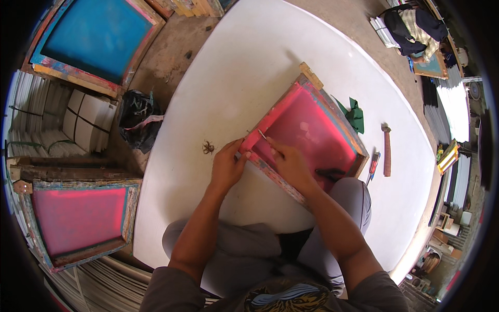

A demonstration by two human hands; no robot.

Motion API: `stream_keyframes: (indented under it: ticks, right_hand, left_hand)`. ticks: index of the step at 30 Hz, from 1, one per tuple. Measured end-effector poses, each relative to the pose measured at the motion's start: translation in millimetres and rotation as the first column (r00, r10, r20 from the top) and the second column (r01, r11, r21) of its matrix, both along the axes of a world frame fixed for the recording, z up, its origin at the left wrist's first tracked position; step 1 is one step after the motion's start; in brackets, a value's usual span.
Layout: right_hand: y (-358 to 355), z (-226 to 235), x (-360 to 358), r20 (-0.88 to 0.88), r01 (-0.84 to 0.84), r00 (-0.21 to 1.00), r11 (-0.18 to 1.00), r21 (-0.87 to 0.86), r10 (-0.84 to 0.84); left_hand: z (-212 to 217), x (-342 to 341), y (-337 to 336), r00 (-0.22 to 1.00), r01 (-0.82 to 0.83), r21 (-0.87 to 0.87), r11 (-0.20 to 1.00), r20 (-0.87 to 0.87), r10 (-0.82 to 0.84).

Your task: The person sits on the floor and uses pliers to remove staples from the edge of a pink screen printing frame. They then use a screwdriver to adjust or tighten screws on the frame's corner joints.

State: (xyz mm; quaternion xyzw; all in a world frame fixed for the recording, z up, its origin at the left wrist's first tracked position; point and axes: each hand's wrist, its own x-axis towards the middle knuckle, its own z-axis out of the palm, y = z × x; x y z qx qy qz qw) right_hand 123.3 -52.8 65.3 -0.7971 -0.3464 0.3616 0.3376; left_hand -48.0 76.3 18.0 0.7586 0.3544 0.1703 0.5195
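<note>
A wooden screen-printing frame (pixel 279 183) with pink mesh (pixel 306 125) lies tilted in front of me, its near right part close to my raised knee. My left hand (pixel 228 164) closes around its left corner, thumb on the near rail and fingers over the outer side. Inside that corner, my right hand (pixel 291 164) pinches a small, thin, pale piece (pixel 262 134) against the left rail; its kind is too small to make out. A black-handled tool (pixel 330 172) rests on the mesh, partly hidden by my right forearm and knee.
Left of the frame lies a small heap of thin brownish bits (pixel 208 147). On the right are a green cloth (pixel 355 115), a hammer (pixel 386 151) and a red-handled screwdriver (pixel 373 165). More frames, a blue screen (pixel 99 36) and a pink screen (pixel 80 218), stand left; another person (pixel 418 31) works far right.
</note>
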Motion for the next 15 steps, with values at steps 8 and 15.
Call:
stream_keyframes:
  ticks: [8, 15]
  right_hand:
    - [-6, 6, -18, -0.516, 0.283, 0.797, 0.949, -0.140, -0.314]
    - [-14, -2, -17, -0.048, 0.131, 0.991, 0.989, 0.063, -0.128]
  left_hand:
    - [0, -3, 1, 1.000, -0.007, 0.020, 1.000, 0.027, 0.007]
    - [-1, -3, 2, 1.000, -0.006, -0.012, 1.000, 0.023, 0.006]
